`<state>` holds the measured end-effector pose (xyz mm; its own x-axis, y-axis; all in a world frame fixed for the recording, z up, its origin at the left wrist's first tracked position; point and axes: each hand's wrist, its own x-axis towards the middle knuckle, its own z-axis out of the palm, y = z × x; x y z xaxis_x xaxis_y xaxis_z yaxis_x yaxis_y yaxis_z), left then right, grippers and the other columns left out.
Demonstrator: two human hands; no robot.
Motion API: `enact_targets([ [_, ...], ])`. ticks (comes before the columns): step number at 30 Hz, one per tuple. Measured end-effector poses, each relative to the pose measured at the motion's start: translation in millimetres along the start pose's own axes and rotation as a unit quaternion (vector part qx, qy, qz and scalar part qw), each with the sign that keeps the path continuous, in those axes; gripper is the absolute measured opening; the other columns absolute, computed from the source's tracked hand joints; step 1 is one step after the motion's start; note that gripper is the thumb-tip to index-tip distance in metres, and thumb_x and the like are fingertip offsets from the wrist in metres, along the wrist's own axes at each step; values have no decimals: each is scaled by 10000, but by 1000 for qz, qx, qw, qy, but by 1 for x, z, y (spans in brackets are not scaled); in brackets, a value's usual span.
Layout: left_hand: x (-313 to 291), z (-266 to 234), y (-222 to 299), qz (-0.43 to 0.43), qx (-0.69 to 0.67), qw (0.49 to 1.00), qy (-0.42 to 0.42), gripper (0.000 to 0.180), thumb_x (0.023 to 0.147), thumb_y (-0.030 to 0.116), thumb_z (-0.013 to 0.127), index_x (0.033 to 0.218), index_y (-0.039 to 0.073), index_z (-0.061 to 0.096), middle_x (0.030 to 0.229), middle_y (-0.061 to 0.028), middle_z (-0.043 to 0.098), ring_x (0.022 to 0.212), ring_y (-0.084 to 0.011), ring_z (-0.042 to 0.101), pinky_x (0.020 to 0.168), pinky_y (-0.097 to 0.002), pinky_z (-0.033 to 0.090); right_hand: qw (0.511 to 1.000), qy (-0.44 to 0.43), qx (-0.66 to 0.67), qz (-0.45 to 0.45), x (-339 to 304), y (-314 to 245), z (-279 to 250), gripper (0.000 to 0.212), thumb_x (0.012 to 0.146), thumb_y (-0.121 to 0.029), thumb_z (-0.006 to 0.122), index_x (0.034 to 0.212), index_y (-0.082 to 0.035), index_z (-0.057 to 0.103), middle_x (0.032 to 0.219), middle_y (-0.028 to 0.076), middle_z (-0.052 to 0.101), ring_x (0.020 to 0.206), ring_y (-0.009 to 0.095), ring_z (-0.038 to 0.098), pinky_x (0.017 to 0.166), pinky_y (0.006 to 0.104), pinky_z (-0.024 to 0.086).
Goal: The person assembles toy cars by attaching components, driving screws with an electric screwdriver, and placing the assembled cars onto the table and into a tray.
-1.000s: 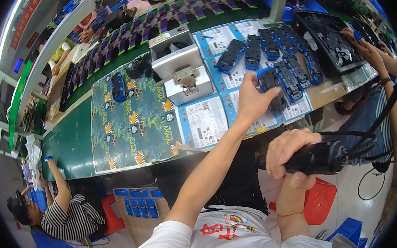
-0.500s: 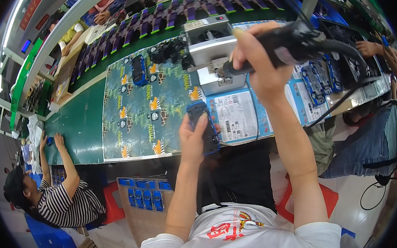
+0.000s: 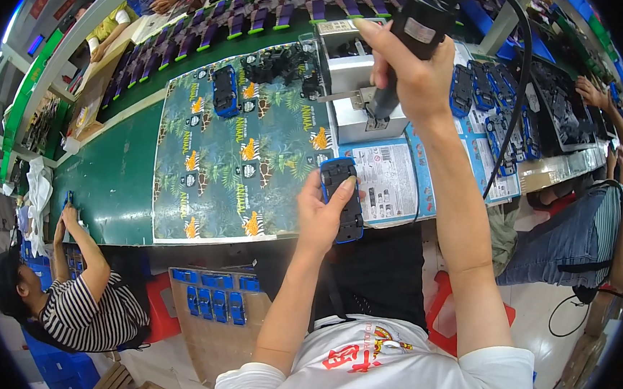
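Observation:
My left hand [image 3: 318, 218] grips a blue toy car [image 3: 353, 215] with its black underside facing up, thumb pressed across it, at the front edge of the bench. In my right hand [image 3: 417, 79] is a black electric screwdriver [image 3: 415, 32], held nearly upright with its cable running off the top. The screwdriver's lower end meets the slotted front of a silver metal box [image 3: 356, 75], apparently a screw feeder; the exact tip is hard to make out. Another blue toy car [image 3: 225, 91] lies on the patterned mat [image 3: 216, 166], left of a heap of black parts [image 3: 280, 69].
Several blue-and-black cars [image 3: 485, 91] lie at the right, near a black tray [image 3: 560, 103]. Purple-and-green pieces [image 3: 237, 24] line the far side. A person in stripes [image 3: 94, 302] works at the left. A cardboard sheet [image 3: 207, 342] with blue cars stands below the bench.
The screwdriver has swung from a slanting hold to nearly upright, its lower end still at the metal box. My left hand and the toy car appear slightly further right. The whole view has shifted.

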<state>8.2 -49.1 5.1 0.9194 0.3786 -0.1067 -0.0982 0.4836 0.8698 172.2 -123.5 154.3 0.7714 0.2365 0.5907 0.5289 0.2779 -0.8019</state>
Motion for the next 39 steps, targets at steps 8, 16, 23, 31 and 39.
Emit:
enact_targets([
  [8, 0, -1, 1, 9, 36, 999, -3, 240, 909, 80, 687, 1125, 8, 611, 940, -66, 695, 768, -130, 678, 702, -284, 567, 966, -60, 252, -13, -59, -35, -29, 201, 983, -241, 487, 932, -49, 514, 632, 35, 471, 485, 138, 449, 523, 300, 414],
  [16, 1, 2, -2, 27, 40, 999, 5, 216, 899, 104, 714, 1070, 3, 628, 891, -42, 687, 741, -83, 639, 673, -252, 540, 961, -61, 270, -19, -85, -20, -12, 182, 955, -209, 546, 939, -30, 518, 654, 53, 506, 511, 148, 493, 535, 315, 459],
  [23, -3, 7, 1, 79, 63, 995, 1, 261, 886, 71, 709, 1119, -12, 626, 957, -35, 682, 809, -67, 617, 739, -241, 520, 984, -123, 124, -18, -94, -12, -6, 229, 857, -114, 700, 857, -41, 483, 648, 72, 535, 530, 149, 515, 539, 309, 475],
  [31, -2, 9, 6, 58, 39, 998, 6, 266, 884, 75, 711, 1117, -17, 623, 960, -45, 684, 824, -73, 622, 747, -254, 521, 983, -145, 114, -4, -97, -22, -6, 280, 788, -120, 764, 839, -46, 499, 672, 67, 552, 585, 152, 524, 585, 307, 487],
  [39, -5, 8, 5, 63, 70, 996, -1, 260, 883, 72, 715, 1110, -24, 630, 973, -58, 691, 835, -89, 636, 767, -257, 525, 986, -136, 96, 28, -98, -27, -12, 275, 789, -111, 757, 832, -46, 493, 668, 72, 547, 590, 157, 534, 589, 308, 489],
])
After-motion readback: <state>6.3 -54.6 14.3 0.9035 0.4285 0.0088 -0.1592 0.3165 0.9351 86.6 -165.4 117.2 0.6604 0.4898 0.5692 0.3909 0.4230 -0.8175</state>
